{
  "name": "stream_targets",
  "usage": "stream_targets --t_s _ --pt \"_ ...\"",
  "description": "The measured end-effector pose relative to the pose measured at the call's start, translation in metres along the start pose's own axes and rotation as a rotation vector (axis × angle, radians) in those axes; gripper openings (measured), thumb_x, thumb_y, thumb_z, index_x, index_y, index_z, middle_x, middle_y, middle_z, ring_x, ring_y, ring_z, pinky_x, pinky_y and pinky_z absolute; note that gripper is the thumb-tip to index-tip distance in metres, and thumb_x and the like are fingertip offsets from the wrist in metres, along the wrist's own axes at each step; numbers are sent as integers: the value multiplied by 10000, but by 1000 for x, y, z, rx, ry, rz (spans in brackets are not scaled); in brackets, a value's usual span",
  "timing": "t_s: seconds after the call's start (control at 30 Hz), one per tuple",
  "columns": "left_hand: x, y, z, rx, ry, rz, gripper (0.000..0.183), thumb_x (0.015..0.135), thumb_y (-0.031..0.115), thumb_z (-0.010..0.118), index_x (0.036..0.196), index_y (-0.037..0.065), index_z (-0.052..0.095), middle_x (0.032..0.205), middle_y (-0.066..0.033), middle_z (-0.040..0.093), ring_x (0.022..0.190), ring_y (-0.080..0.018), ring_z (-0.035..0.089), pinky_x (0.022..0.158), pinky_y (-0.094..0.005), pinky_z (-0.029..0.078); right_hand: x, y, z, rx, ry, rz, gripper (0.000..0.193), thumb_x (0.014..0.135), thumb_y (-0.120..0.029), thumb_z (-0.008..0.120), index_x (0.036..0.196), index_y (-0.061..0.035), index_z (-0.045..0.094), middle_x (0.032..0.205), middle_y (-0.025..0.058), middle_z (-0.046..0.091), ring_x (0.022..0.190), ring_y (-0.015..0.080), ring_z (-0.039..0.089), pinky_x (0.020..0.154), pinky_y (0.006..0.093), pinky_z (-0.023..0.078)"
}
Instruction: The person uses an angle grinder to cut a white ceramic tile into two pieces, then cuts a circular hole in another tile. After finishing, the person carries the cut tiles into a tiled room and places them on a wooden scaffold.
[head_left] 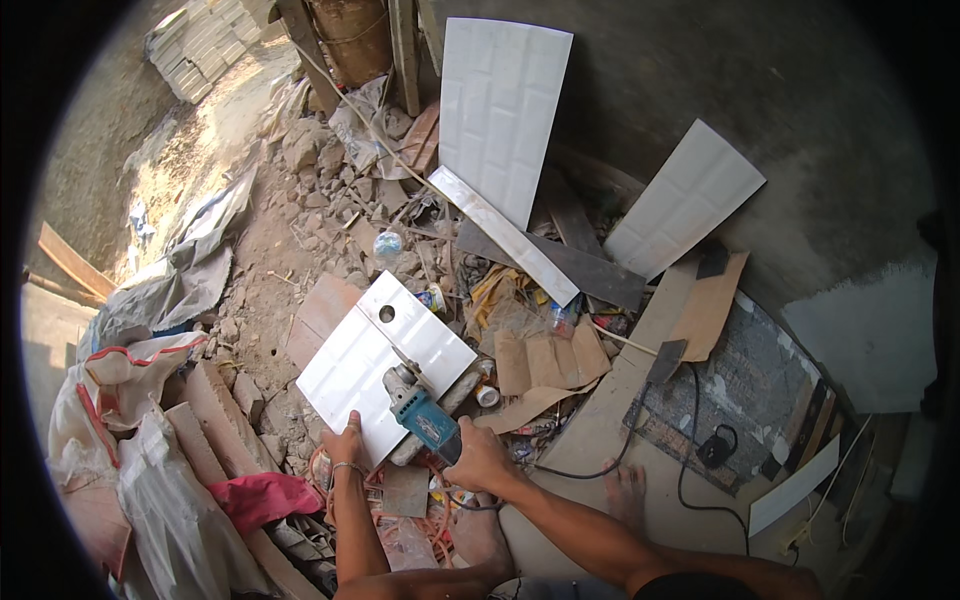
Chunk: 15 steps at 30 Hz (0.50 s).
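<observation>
My right hand (480, 456) is wrapped around the rear body of a teal angle grinder (424, 414). The grinder's head and thin disc rest at the middle of a white tile (345, 372) with a raised brick pattern. A thin line runs across the tile from the disc toward its upper left edge. To the right of that line is a round dark hole (387, 314). My left hand (345, 441) grips the tile's near edge, thumb on top and the other fingers partly hidden. The tile lies tilted over rubble and a pinkish slab (322, 305).
Two white tiles (502, 110) (684, 200) lean at the back, with a narrow white strip (505, 235) before them. A black cord (690, 470) crosses the floor near my bare feet (625, 495). Broken stones (310, 150), cardboard (545, 365) and sacks (165, 500) lie around.
</observation>
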<state>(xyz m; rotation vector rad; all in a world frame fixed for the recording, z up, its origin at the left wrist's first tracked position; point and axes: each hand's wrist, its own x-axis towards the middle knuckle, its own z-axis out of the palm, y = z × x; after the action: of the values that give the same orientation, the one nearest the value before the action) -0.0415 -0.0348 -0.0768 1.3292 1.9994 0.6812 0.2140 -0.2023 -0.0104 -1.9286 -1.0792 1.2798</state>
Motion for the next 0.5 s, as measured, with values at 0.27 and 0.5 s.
stream_targets --t_s 0.27,0.5 --pt "-2 1 2 -28 36 -15 595 880 250 844 1195 -163 552 1151 -246 696 1008 -293 683 882 -381 544 -7 0 -5 -1 -27 21 571 624 -182 812 1056 38 511 936 319 686 928 508 691 829 527 565" --pt "-5 9 1 21 34 -24 588 885 246 839 1199 -157 548 1147 -247 696 994 -288 681 877 -381 543 -11 2 -5 -13 -6 -1 565 636 -190 810 1061 36 514 915 292 685 932 497 695 831 519 568"
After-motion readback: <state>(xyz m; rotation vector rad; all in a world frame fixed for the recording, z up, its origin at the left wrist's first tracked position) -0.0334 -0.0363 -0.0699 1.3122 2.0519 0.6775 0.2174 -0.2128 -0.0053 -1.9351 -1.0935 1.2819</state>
